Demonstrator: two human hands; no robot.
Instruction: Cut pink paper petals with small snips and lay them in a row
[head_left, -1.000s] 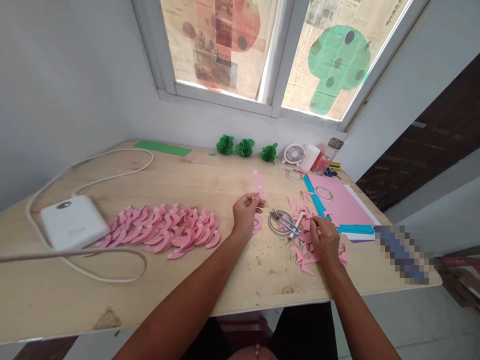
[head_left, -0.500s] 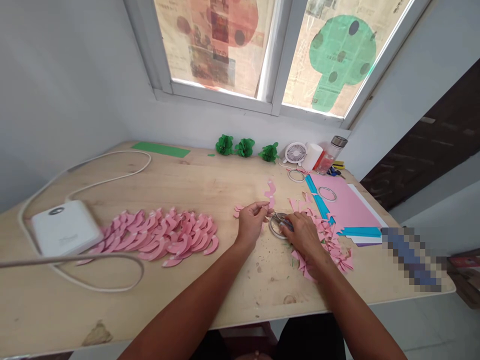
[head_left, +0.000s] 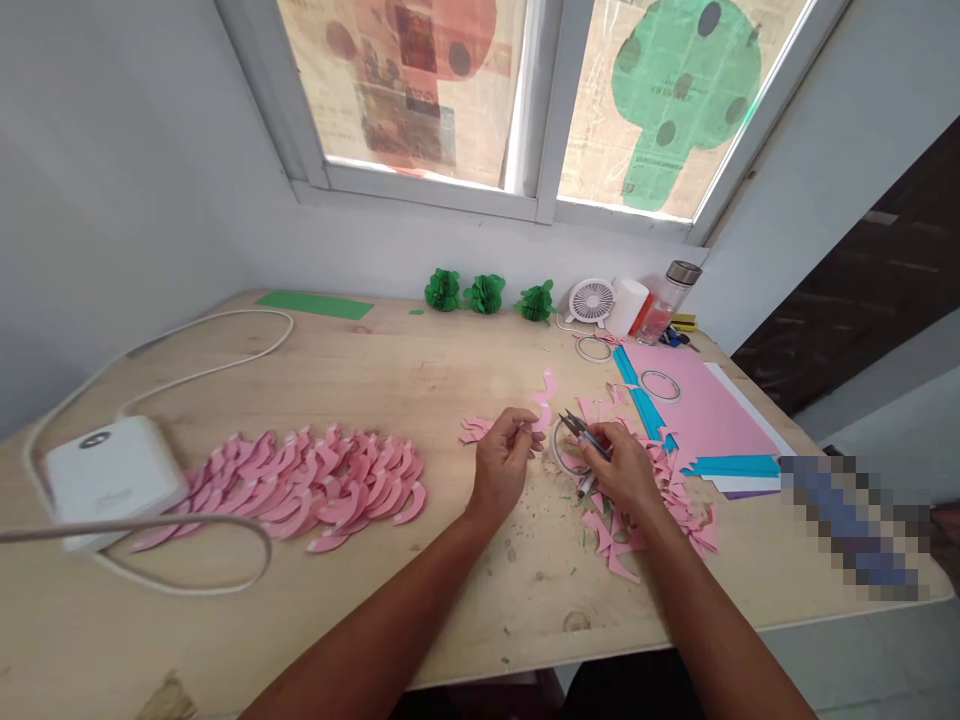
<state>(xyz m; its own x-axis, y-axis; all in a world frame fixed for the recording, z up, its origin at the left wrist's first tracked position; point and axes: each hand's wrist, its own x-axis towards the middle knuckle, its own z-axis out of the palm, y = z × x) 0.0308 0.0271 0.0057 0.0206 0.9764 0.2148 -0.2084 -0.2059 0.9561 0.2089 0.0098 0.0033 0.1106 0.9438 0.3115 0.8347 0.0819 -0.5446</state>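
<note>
My left hand [head_left: 504, 455] is closed, its fingertips pinching a wavy pink paper piece [head_left: 546, 398] that points away from me. My right hand [head_left: 624, 465] is wrapped round thread snips [head_left: 576, 428], their dark blades parted and aimed at the paper piece but apart from it. A roll of tape [head_left: 559, 458] lies under the snips, partly covered. Pink paper scraps [head_left: 619, 560] are strewn beneath and around my right hand. Several small pink pieces [head_left: 474, 430] rest just left of my left hand.
A heap of curved pink paper pieces [head_left: 330, 485] spreads at left, by a white box [head_left: 112, 475] with a looping cable. Green paper balls [head_left: 484, 293], a small fan [head_left: 592, 301] and a glass bottle [head_left: 667, 305] stand at the back. Pink sheets [head_left: 697, 405] lie at right.
The snips have drawn back to the right, away from my left fingers, and their blades now show parted. My left hand still pinches the paper piece. The view has shifted slightly.
</note>
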